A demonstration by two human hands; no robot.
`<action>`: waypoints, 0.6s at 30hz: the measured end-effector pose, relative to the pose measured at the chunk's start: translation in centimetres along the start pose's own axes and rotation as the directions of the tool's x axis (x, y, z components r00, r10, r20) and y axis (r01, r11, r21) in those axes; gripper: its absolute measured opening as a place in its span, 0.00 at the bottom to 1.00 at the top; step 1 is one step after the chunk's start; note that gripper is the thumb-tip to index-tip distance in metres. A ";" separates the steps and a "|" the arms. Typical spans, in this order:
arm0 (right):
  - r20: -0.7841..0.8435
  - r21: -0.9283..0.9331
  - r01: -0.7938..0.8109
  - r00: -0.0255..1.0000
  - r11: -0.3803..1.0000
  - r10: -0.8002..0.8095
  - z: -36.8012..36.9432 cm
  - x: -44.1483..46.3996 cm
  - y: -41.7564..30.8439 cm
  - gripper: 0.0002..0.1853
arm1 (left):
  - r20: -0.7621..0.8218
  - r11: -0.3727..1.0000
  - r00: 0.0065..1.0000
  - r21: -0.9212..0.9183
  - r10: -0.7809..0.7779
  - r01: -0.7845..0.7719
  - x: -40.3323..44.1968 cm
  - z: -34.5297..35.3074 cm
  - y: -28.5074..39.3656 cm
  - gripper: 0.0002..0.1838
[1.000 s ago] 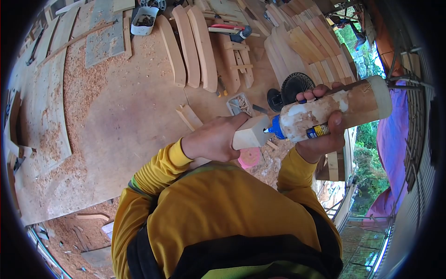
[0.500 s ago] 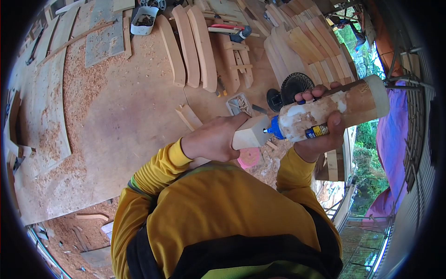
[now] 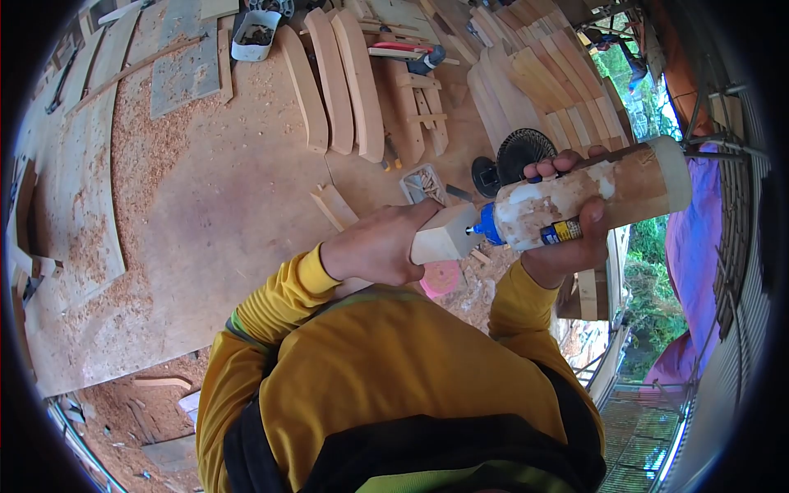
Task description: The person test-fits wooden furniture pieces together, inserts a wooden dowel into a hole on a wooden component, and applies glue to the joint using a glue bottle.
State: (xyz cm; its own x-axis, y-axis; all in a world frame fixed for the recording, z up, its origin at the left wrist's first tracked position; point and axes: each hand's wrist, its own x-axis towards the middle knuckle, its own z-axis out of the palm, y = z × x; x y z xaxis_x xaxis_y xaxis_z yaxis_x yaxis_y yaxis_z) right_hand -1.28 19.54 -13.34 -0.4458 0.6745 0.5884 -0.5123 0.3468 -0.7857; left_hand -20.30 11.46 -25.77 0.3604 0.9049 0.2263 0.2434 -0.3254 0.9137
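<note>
My left hand (image 3: 380, 242) is closed around a pale wooden piece (image 3: 448, 237), its end face turned to the right. A glue bottle (image 3: 604, 193) with a blue nozzle (image 3: 488, 224) lies nearly level in my right hand (image 3: 575, 234), fingers wrapped round its stained body. The nozzle tip meets or nearly meets the end face of the wood; whether it touches or enters a hole I cannot tell. Part of the wooden piece is hidden behind my left hand and forearm.
Curved wooden parts (image 3: 355, 86) lie on the workbench (image 3: 222, 222), and more are stacked (image 3: 559, 74) at the back right. A small tray of dowels (image 3: 422, 184), a black fan (image 3: 526, 154) and a white container (image 3: 256, 37) stand there. Sawdust (image 3: 152, 148) covers the left side.
The glue bottle and my right hand have shifted very slightly. My left hand and the wooden piece look unmoved.
</note>
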 end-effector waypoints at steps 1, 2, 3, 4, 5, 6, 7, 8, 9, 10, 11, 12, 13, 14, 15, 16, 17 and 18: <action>0.013 0.010 0.005 1.000 1.000 -0.005 -0.1 0.1 0.1 0.39 | 0.010 1.000 1.000 -0.001 -0.010 0.010 0.0 -0.1 0.1 0.38; 0.025 0.020 0.010 1.000 1.000 -0.010 -0.1 0.2 0.1 0.39 | 0.010 1.000 1.000 -0.001 -0.004 0.004 0.0 -0.1 0.1 0.38; 0.023 0.011 0.007 1.000 1.000 -0.007 -0.1 0.1 0.1 0.39 | 0.010 1.000 1.000 -0.001 0.002 -0.002 0.0 -0.1 0.1 0.39; 0.020 0.002 0.003 1.000 1.000 -0.003 -0.1 0.0 0.0 0.39 | 0.009 1.000 1.000 -0.001 0.007 -0.007 0.0 -0.1 0.1 0.39; 0.017 -0.008 0.000 1.000 1.000 0.000 -0.2 0.0 0.0 0.39 | 0.015 1.000 1.000 0.000 -0.002 0.002 0.0 -0.1 0.1 0.39; 0.024 -0.007 0.001 1.000 1.000 -0.001 -0.2 0.0 0.0 0.39 | 0.021 1.000 1.000 -0.001 -0.012 0.012 0.0 -0.1 0.1 0.39; 0.032 -0.006 0.003 0.999 1.000 -0.003 -0.3 0.0 0.0 0.39 | 0.027 1.000 0.999 -0.001 -0.021 0.021 0.1 -0.1 0.1 0.40; 0.039 -0.006 0.005 0.999 1.000 -0.005 -0.3 0.0 0.0 0.39 | 0.024 1.000 1.000 -0.003 -0.018 0.018 0.1 -0.1 0.1 0.40; 0.011 0.001 0.006 1.000 1.000 -0.006 -0.2 0.0 0.0 0.38 | 0.021 1.000 1.000 -0.006 -0.016 0.016 0.1 0.0 0.0 0.40; -0.016 0.007 0.009 1.000 1.000 -0.009 0.3 -0.1 -0.1 0.37 | 0.018 1.000 1.000 -0.008 -0.013 0.013 0.0 0.0 0.0 0.40; -0.044 0.014 0.011 0.999 1.000 -0.011 0.5 -0.1 -0.1 0.36 | 0.021 1.000 1.000 0.001 -0.017 0.017 0.0 0.0 0.1 0.40; -0.042 0.017 0.009 0.999 1.000 -0.008 0.4 -0.1 0.0 0.36 | 0.024 1.000 0.999 0.010 -0.020 0.020 -0.1 -0.2 0.3 0.40; -0.039 0.019 0.006 0.999 1.000 -0.005 0.4 -0.2 0.0 0.36 | 0.028 1.000 0.999 0.018 -0.024 0.024 -0.1 -0.2 0.4 0.40; -0.037 0.022 0.001 0.999 1.000 0.000 0.2 -0.1 0.0 0.36 | 0.028 1.000 0.999 0.011 -0.026 0.026 0.0 -0.2 0.4 0.40; -0.038 0.028 -0.003 0.999 1.000 0.005 0.2 -0.1 0.0 0.36 | 0.028 1.000 0.999 0.005 -0.026 0.026 0.0 -0.2 0.3 0.40; -0.039 0.035 -0.008 0.999 0.999 0.010 0.2 -0.1 0.0 0.36 | 0.027 1.000 0.999 -0.001 -0.027 0.027 0.0 -0.1 0.3 0.40; -0.040 0.041 -0.013 0.999 0.999 0.014 0.2 -0.2 0.0 0.36 | 0.023 1.000 1.000 0.002 -0.022 0.022 0.1 0.0 0.1 0.40; -0.035 0.040 -0.012 0.999 0.999 0.014 0.2 -0.2 0.0 0.37 | 0.019 1.000 1.000 0.006 -0.017 0.017 0.1 0.1 0.0 0.40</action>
State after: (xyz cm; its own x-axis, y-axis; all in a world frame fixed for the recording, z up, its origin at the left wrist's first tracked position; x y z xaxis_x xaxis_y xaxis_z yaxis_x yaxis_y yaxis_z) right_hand -1.34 19.33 -13.43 -0.4269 0.7016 0.5705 -0.5357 0.3121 -0.7846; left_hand -20.21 11.52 -25.79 0.3732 0.9050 0.2041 0.2546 -0.3115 0.9155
